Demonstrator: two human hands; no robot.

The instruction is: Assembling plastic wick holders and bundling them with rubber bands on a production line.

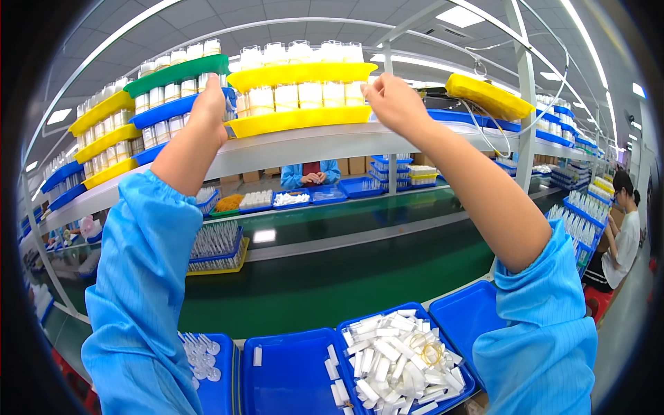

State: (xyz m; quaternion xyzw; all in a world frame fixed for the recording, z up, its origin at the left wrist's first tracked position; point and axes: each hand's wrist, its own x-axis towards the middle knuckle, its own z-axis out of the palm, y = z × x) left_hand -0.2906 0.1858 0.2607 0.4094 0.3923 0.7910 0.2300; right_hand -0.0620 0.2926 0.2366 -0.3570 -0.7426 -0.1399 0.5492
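Trays (301,75), yellow, stacked two high, hold white cylinders (310,95) on shelf (290,144) before me. My left hand (209,107) at left end, fingers mostly hidden; my right hand (391,100) curled by right end. Cannot tell if either grips. Below, blue tray (423,314) heaped with white pieces (387,353).

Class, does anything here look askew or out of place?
Yes: right of the right hand, a yellow tray above the shelf looks tilted, sloping down rightward, while the stacked yellow trays sit nearly level.
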